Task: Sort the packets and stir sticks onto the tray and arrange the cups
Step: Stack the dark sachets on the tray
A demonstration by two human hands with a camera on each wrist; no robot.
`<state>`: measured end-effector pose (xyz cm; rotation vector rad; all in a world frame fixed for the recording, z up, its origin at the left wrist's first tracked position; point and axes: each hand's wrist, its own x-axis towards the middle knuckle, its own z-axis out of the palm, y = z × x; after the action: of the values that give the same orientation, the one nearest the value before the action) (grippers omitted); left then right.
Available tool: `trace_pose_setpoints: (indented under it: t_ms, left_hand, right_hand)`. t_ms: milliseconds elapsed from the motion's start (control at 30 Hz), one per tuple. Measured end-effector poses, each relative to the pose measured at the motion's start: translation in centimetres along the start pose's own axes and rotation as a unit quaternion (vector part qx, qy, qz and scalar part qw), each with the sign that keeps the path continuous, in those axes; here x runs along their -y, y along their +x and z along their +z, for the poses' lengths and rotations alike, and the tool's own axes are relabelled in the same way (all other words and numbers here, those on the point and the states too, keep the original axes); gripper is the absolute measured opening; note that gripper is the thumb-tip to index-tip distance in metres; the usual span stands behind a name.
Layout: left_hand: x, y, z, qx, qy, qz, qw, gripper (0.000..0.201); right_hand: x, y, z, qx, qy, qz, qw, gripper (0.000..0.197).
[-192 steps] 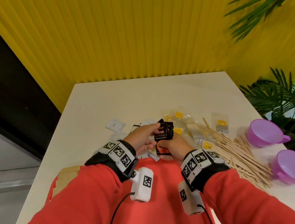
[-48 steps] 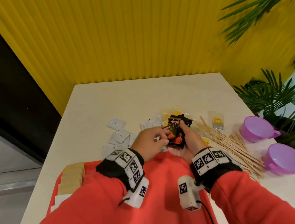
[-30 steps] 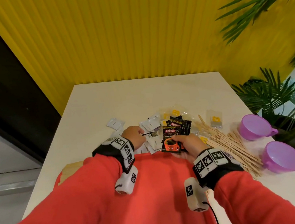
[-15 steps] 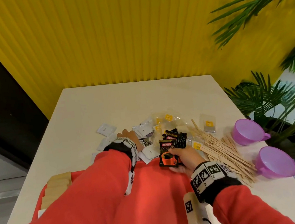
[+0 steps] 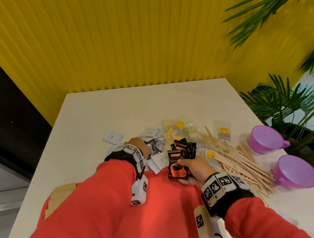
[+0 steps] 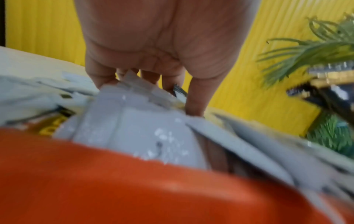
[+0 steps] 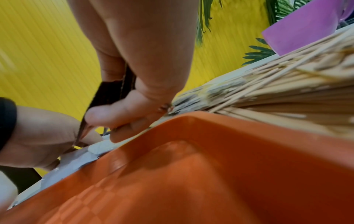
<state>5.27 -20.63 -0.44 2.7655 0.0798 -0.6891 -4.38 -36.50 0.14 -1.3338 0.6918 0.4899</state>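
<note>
Both hands are busy: my right hand (image 5: 195,168) holds a fan of black coffee packets (image 5: 179,160) pinched between thumb and fingers, just over the far edge of the red tray (image 7: 220,174). My left hand (image 5: 139,147) reaches into the pile of white packets (image 5: 158,161) on the worktop (image 5: 131,106), fingers curled down on a dark packet; I cannot tell if it has a firm grip yet. To do this step well, I think I should pinch just one packet, lift it free of the white ones, and add it to the fan. Tan packets (image 5: 59,193) already lie stacked on the tray's left side. Clear packets with yellow tags (image 5: 179,125), the stir sticks (image 5: 240,160) and two purple cups (image 5: 264,138) wait off the tray on the right; the cups look empty.
</note>
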Motion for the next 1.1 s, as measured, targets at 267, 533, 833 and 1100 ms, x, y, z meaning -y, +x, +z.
trace_pose_setpoints:
  t_ms: [267,533,833,1100]
  left_hand:
    - [3.0,-1.9,-3.0,-0.075,-0.236,0.025,0.968,0.045]
    - [4.4,-4.7,-3.2,-0.159,-0.41,0.086,0.894,0.031]
    - [3.5,-7.4,-0.6,-0.08,-0.444,0.124,0.884,0.023]
    - [1.2,-8.8,1.6,-0.079,-0.366,0.171,0.911,0.031]
  right_hand:
    - [-0.1,-0.2,0.5,0.003,0.001,0.008,1.0,0.028]
    - [-0.5,-0.3,2.5,0.02,0.032,0.023,0.999,0.017]
    - [-0.1,-1.1,3.2,0.024,0.069,0.016,0.997,0.004]
    - [0.2,-2.6,3.1,0.066,0.088,-0.001,0.994,0.012]
